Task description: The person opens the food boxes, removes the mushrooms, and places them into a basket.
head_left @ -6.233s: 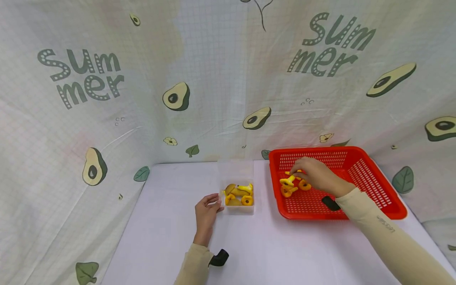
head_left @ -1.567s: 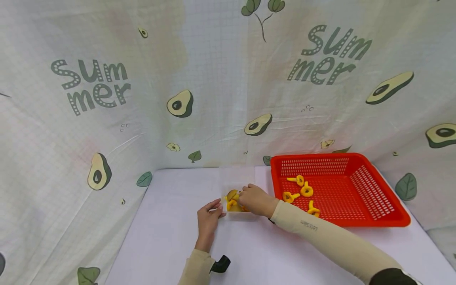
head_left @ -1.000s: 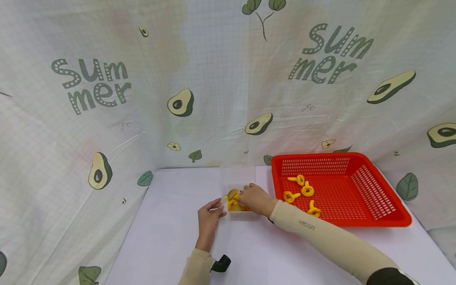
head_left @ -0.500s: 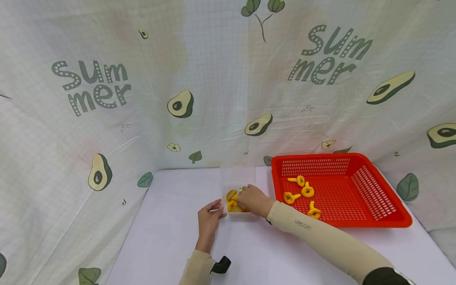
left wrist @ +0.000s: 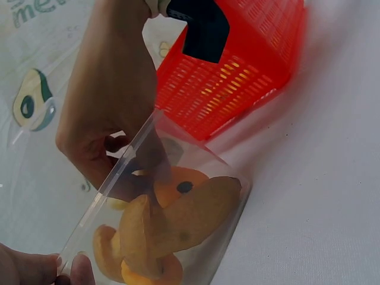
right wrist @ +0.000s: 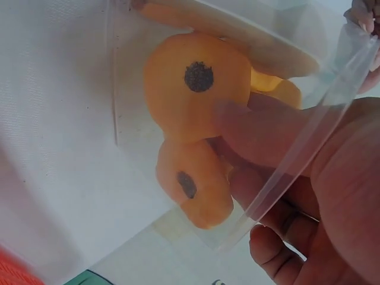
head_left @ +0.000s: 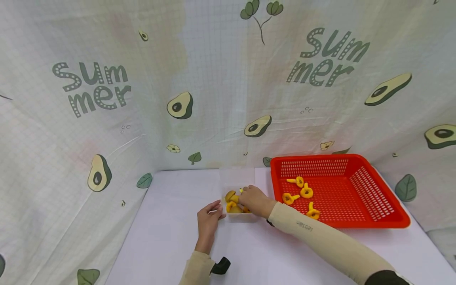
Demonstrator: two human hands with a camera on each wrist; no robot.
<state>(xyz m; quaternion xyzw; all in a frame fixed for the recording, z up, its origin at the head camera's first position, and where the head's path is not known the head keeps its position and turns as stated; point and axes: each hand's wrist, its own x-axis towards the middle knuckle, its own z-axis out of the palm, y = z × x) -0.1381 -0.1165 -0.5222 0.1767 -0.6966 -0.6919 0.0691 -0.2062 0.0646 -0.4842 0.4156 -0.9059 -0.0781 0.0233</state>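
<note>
A clear plastic box point(head_left: 240, 218) holds several yellow-orange toy mushrooms point(head_left: 230, 196), shaped like chanterelles. My left hand point(head_left: 208, 219) pinches the box's left rim between thumb and finger, as the left wrist view shows at its lower left corner. Inside the box's right part is my right hand point(head_left: 254, 200). Its thumb presses an orange mushroom point(right wrist: 172, 89) with a dark spot, and its fingers curl behind; part of that grip is hidden. Beside it in the left wrist view lies a brownish mushroom point(left wrist: 199, 217) with a thick stem.
To the right stands a red perforated basket point(head_left: 370, 198) with several yellow mushrooms point(head_left: 306, 190) at its left side. The box's clear lid point(head_left: 237, 176) is raised at the back. A patterned cloth point(head_left: 221, 79) hangs behind the white table point(head_left: 171, 221).
Since the earliest frame my right hand has gone from the basket leftward into the box. Over the last second it shifts only slightly there. My left hand stays at the box's rim.
</note>
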